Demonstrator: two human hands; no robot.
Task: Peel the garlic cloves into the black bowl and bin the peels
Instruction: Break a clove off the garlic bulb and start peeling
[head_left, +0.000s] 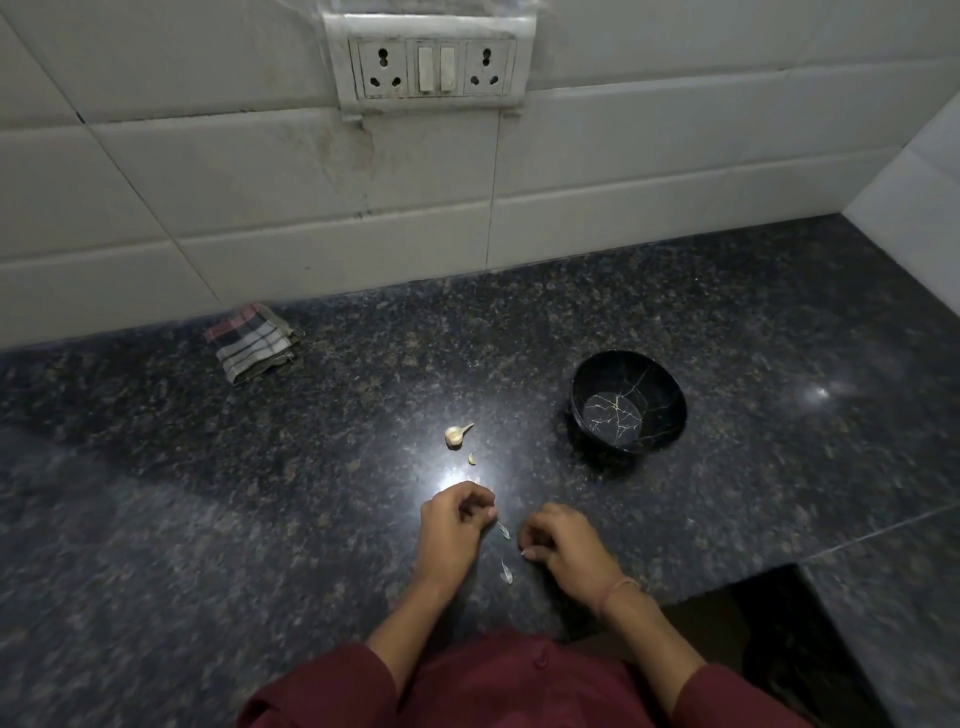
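On the dark counter (260, 493), front edge: left hand (454, 525) and right hand (563, 548) close together, fingers curled. Can't tell what either grips. Peel sliver (503, 529) at the left fingertips, second peel (506, 571) between the hands. Garlic clove (457, 435) lies just beyond them, black bowl (660, 384) further right, apart.

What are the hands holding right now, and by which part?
The left hand seems to pinch a thin garlic peel by its upper end, at the fingertips. The right hand curls round something small and pale; what it is cannot be told.
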